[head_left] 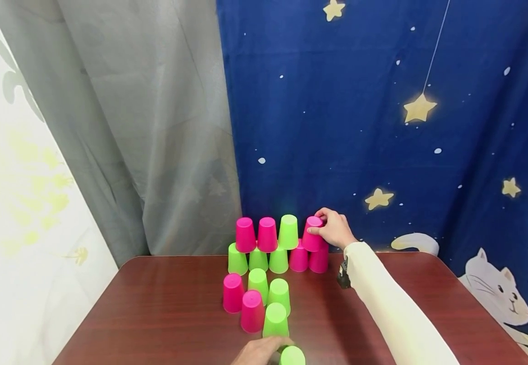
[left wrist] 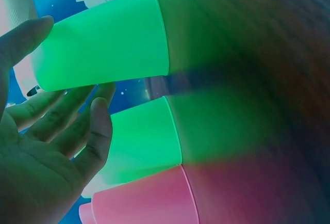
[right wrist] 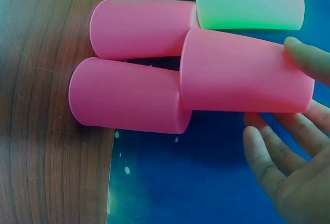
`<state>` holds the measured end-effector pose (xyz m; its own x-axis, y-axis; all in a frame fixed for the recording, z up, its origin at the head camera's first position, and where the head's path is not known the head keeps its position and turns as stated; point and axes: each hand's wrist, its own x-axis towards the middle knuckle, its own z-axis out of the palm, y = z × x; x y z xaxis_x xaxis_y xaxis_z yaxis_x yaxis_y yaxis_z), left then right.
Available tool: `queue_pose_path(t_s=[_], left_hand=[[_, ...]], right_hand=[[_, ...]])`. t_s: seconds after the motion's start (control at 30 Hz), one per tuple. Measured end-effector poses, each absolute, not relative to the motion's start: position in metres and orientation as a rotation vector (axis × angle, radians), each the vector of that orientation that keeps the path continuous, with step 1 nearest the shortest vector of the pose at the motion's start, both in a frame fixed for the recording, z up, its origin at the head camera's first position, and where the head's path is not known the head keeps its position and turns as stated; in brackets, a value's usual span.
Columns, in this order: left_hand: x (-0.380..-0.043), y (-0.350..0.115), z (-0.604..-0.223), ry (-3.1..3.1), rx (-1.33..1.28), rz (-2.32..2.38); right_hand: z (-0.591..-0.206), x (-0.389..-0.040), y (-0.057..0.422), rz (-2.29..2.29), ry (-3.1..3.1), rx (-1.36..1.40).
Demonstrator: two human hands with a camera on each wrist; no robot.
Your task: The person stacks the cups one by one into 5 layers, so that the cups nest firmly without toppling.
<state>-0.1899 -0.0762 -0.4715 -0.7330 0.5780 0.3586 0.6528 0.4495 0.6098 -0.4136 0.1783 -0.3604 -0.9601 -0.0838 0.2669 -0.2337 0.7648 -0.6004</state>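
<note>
My right hand [head_left: 335, 229] holds a pink cup [head_left: 311, 236] upside down at the right end of a stack's upper row. In the right wrist view its thumb lies near the cup's base, the other fingers along the opposite side; this pink cup [right wrist: 242, 72] overlaps the lower pink cups [right wrist: 129, 96]. The upper row also has a green cup [head_left: 288, 232] and two pink cups [head_left: 267, 234]. At the table's near side my left hand [head_left: 263, 351] grips a green cup [head_left: 293, 356], its thumb by the base in the left wrist view. Another green cup [head_left: 275, 320] stands just beyond.
Green cups [head_left: 237, 259] and pink cups [head_left: 298, 257] form the stack's lower row. Before it stand more upside-down cups, including a pink cup [head_left: 252, 312] and a green cup [head_left: 279, 293]. The brown table [head_left: 163, 309] ends at a blue starry curtain [head_left: 314, 126] and a grey curtain [head_left: 186, 152].
</note>
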Motion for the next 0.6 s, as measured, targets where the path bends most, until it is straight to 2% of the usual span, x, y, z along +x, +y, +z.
queue_pose_path(t_s=[0.27,0.6], left_hand=[[-0.191,-0.076,-0.472,-2.442,-1.186,-1.068],[-0.199,-0.095,-0.451,-2.292,-1.325,-1.041]], right_hand=[[-0.362,-0.411,0.179,1.022,-2.755,0.254],[-0.361,-0.403,0.186,1.087,-2.748,0.258]])
